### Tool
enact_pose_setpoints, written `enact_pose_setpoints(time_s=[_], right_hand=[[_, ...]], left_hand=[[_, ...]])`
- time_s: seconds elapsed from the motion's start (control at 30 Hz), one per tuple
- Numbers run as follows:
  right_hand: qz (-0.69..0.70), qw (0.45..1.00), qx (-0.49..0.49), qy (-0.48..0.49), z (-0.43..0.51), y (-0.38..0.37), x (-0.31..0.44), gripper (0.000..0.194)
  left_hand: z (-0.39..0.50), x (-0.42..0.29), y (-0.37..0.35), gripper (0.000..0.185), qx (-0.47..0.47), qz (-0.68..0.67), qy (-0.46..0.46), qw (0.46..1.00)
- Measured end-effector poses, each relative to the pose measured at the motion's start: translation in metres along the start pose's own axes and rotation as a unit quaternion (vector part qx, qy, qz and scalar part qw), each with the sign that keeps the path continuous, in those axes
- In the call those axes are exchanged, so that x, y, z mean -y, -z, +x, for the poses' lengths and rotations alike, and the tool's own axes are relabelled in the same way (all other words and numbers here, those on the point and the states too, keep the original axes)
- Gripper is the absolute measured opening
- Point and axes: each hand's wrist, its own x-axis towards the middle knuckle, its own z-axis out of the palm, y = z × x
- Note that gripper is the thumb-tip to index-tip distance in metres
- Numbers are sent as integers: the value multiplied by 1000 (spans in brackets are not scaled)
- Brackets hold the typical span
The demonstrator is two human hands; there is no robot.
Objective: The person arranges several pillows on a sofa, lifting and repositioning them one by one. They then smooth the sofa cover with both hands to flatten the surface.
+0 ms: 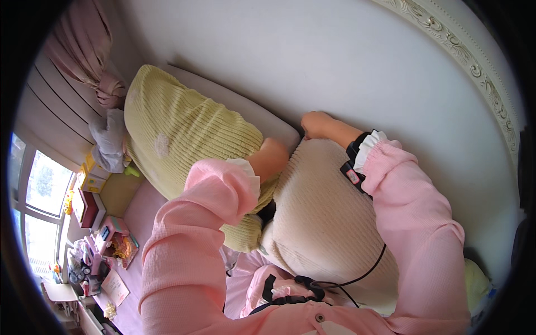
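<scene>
A yellow-green ribbed cushion cover [197,121] with a pale round spot leans on a smooth grey-beige padded panel [251,109] against the wall. My left hand [271,157], somewhat blurred, is at the cushion's right end; its fingers are hidden from me. Right of it stands a beige ribbed cushion [331,201], close in front of my body. At its upper corner my right hand [317,124] is curled, gripping the fabric beside the wall. A black band with a small device [352,176] is on my right wrist.
Black cable [368,268] crosses the beige cushion near my waist. On the left, a pink-covered surface [142,217] holds boxes, a pink case [115,236] and a paper with writing [115,287]. A grey plush toy [109,136] sits below a tied curtain [109,88]. Carved white moulding [465,54] borders the wall.
</scene>
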Motion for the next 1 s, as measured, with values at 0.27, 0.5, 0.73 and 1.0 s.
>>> enact_pose_setpoints(time_s=[0.27,0.5,0.73,1.0], right_hand=[[-6,1000,1,-2,-2,0,-1,23],[68,994,-69,55,-4,-13,-11,50],[10,1000,8,-9,-3,2,1,30],[16,1000,2,2,-7,3,0,30]], left_hand=[[1,1,4,10,-145,-146,91,974],[63,26,69,12,-362,-226,132,895],[3,57,7,5,-194,-194,69,959],[11,39,16,10,-14,-34,62,997]])
